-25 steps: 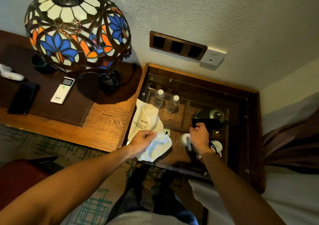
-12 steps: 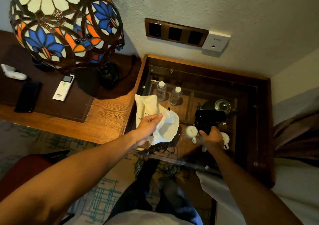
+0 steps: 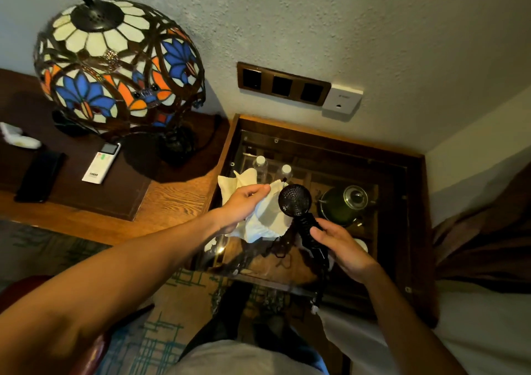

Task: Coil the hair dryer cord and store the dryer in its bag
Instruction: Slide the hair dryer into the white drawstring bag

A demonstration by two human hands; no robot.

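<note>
My right hand (image 3: pixel 342 245) grips the handle of the black hair dryer (image 3: pixel 296 203), which has its cord wound around the handle. The dryer's round grille faces up and sits right beside the mouth of the white cloth bag (image 3: pixel 264 219). My left hand (image 3: pixel 244 205) pinches the bag's upper edge and holds it lifted above the glass-topped side table (image 3: pixel 402 202). A loose end of cord (image 3: pixel 319 297) hangs below my right hand. The bag's drawstring dangles under the cloth.
A stained-glass lamp (image 3: pixel 115 67) stands on the wooden desk (image 3: pixel 172 202) at left, with a remote (image 3: pixel 101 163) and a dark phone (image 3: pixel 40 176). Under the glass are two water bottles (image 3: pixel 260 165), a kettle (image 3: pixel 344 202) and cups. A bed lies at right.
My right hand lifted the dryer from the glass top and turned it grille-up next to the bag. My left hand raised the bag and shifted its grip to the upper edge.
</note>
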